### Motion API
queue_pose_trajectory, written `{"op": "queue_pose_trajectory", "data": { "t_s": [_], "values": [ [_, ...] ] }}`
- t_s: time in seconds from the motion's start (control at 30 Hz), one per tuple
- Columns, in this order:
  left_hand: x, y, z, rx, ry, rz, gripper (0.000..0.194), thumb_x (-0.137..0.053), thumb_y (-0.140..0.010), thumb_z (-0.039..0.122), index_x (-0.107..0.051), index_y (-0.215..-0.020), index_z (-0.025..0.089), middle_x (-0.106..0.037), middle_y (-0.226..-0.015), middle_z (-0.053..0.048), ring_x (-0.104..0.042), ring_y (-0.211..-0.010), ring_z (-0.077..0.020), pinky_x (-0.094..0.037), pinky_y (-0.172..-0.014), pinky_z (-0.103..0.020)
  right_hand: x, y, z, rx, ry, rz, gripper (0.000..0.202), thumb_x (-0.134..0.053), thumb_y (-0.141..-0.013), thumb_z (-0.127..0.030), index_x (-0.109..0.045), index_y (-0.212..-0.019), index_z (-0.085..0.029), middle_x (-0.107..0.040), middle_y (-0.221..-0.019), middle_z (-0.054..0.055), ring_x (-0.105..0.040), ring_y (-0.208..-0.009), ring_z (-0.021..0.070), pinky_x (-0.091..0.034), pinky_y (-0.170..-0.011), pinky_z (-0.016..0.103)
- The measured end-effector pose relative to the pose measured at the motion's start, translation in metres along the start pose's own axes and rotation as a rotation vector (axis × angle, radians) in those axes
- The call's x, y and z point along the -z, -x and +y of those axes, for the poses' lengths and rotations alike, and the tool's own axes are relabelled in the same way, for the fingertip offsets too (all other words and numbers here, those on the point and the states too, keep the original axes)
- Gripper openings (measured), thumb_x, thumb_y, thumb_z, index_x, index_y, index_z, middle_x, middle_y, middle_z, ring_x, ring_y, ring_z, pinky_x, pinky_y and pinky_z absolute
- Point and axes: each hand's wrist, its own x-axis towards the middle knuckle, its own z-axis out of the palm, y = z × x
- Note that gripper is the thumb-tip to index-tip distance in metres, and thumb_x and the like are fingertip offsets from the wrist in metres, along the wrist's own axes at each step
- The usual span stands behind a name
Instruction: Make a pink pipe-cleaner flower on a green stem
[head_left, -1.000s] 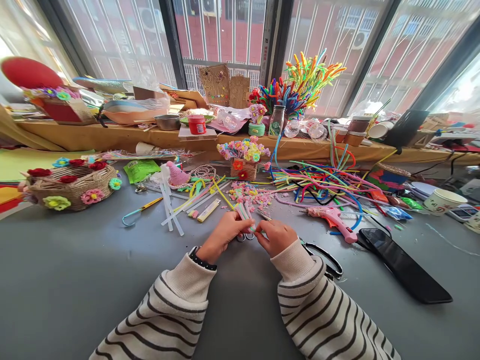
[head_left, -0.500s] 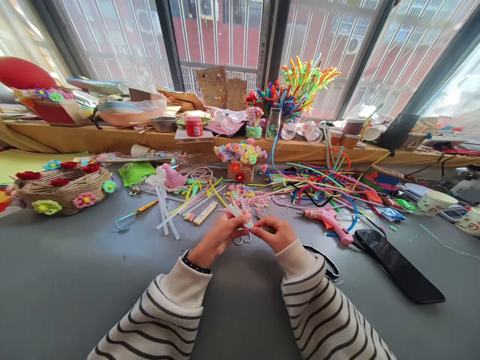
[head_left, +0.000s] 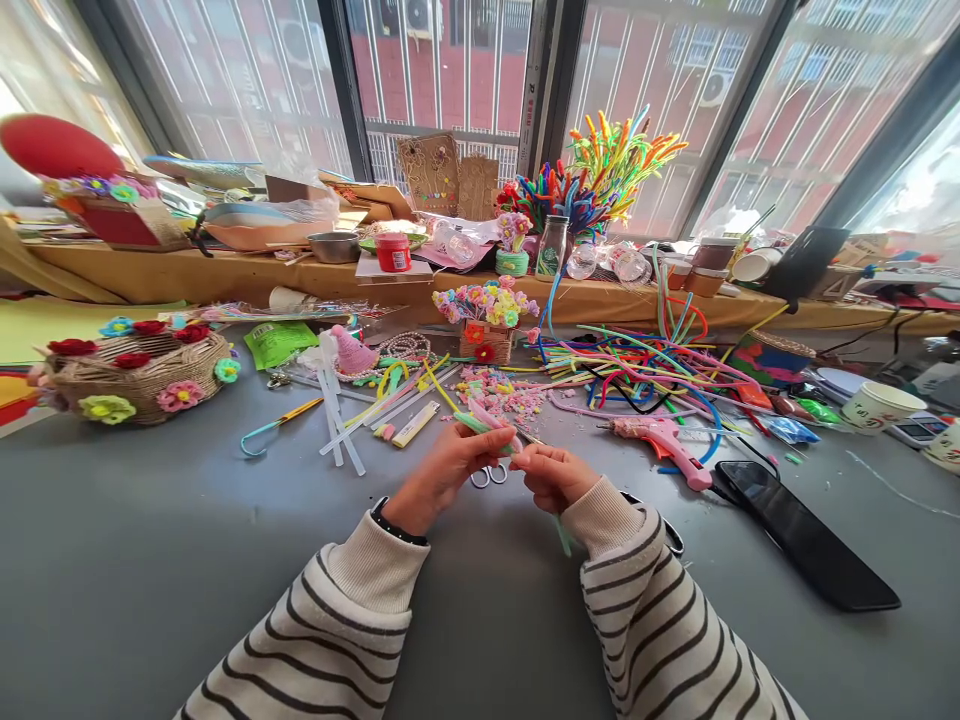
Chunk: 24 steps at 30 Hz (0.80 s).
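Observation:
My left hand (head_left: 450, 462) is closed on a bundle of pink and mint-green pipe cleaners (head_left: 480, 415), whose ends stick up above the thumb. Right beside it, my right hand (head_left: 556, 474) pinches a mint-green pipe cleaner (head_left: 562, 538); its tail hangs down below my palm. The fingertips of both hands nearly meet, and what lies between them is partly hidden. Just under the hands, the handles of a pair of scissors (head_left: 490, 477) show on the grey table.
A pink glue gun (head_left: 664, 447) and a long black glossy object (head_left: 806, 535) lie to the right. Left are clear glue sticks (head_left: 337, 420) and a twine basket (head_left: 142, 385) with crocheted flowers. Behind lie pipe cleaners in many colours (head_left: 630, 360) and a small flower box (head_left: 486, 340).
My right hand has turned and closed more, and the green tail now shows beneath it. The pink and green bundle in my left hand leans more to the left.

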Motion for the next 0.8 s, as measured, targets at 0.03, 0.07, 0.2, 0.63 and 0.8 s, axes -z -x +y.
{"op": "queue_pose_trajectory", "data": {
  "t_s": [0.03, 0.07, 0.2, 0.63, 0.8],
  "values": [
    [0.0, 0.0, 0.0, 0.008, -0.002, 0.028, 0.017, -0.063, -0.054, 0.026, -0.057, -0.06, 0.011, -0.052, -0.052, 0.001, -0.045, -0.048, -0.0054, -0.034, -0.048, -0.018, -0.001, -0.001, 0.0, 0.012, 0.03, 0.043, 0.018, -0.059, -0.06, -0.032, -0.051, -0.06, -0.016, -0.017, -0.036, -0.012, -0.009, -0.033, 0.0017, -0.005, -0.033, 0.017],
    [0.0, -0.001, -0.001, 0.011, 0.003, 0.053, 0.018, -0.064, -0.053, 0.026, -0.058, -0.06, 0.011, -0.051, -0.051, 0.002, -0.045, -0.047, -0.0048, -0.034, -0.047, -0.018, -0.002, -0.002, 0.0, 0.028, 0.07, 0.091, 0.02, -0.059, -0.058, -0.033, -0.05, -0.059, -0.016, -0.018, -0.036, -0.012, -0.01, -0.032, 0.0015, -0.005, -0.032, 0.017],
    [0.001, -0.002, -0.004, 0.03, 0.029, 0.138, 0.019, -0.066, -0.049, 0.026, -0.058, -0.06, 0.011, -0.05, -0.049, 0.003, -0.043, -0.045, -0.003, -0.033, -0.044, -0.016, -0.005, -0.007, 0.003, 0.151, 0.331, 0.296, 0.024, -0.06, -0.054, -0.037, -0.049, -0.056, -0.016, -0.025, -0.035, -0.011, -0.015, -0.03, 0.0013, -0.009, -0.032, 0.018],
    [0.001, -0.01, -0.001, 0.088, -0.011, 0.289, 0.02, -0.067, -0.044, 0.022, -0.056, -0.057, 0.012, -0.053, -0.052, 0.003, -0.048, -0.048, -0.0053, -0.036, -0.045, -0.016, -0.014, -0.012, 0.017, 0.706, 1.147, 0.658, 0.016, -0.047, -0.067, -0.027, -0.053, -0.058, -0.015, -0.03, -0.041, -0.006, -0.028, -0.038, 0.0053, -0.025, -0.041, 0.019],
    [0.002, -0.009, 0.0, 0.083, 0.023, 0.253, 0.019, -0.067, -0.045, 0.023, -0.054, -0.054, 0.012, -0.052, -0.051, 0.003, -0.048, -0.048, -0.0051, -0.036, -0.046, -0.016, -0.018, -0.011, 0.02, 0.738, 1.077, 0.701, 0.018, -0.045, -0.068, -0.028, -0.052, -0.058, -0.015, -0.034, -0.042, -0.006, -0.029, -0.037, 0.0051, -0.026, -0.041, 0.018]
  ]
}}
